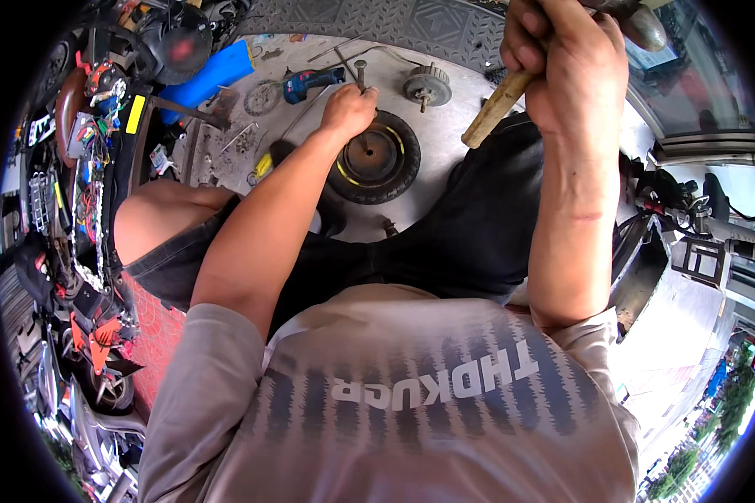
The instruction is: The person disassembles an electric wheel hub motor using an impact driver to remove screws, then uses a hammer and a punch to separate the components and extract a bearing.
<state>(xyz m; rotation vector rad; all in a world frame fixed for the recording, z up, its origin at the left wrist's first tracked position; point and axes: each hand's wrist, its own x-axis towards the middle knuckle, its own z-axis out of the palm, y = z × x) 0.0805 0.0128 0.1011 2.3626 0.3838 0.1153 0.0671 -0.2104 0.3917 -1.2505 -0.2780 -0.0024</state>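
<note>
A small wheel with a black tyre (401, 174) and a rusty brown hub (376, 161) lies flat on the floor between my legs. My left hand (351, 113) is closed around a metal punch (361, 74) at the wheel's far edge. The punch stands roughly upright with its flat head above my fist; its lower end is hidden. Raised high at the right, my right hand (566, 63) grips a hammer (499, 107) by its wooden handle. Part of the dark hammer head shows beyond my fingers, well apart from the punch.
Beyond the wheel lie a blue power tool (310, 84) and a ribbed round metal part with a shaft (426, 87). A blue sheet (214, 80) and tangled wires (96, 159) crowd the left. A patterned mat (377, 21) lies at the far side; a glass-fronted case (696, 84) stands right.
</note>
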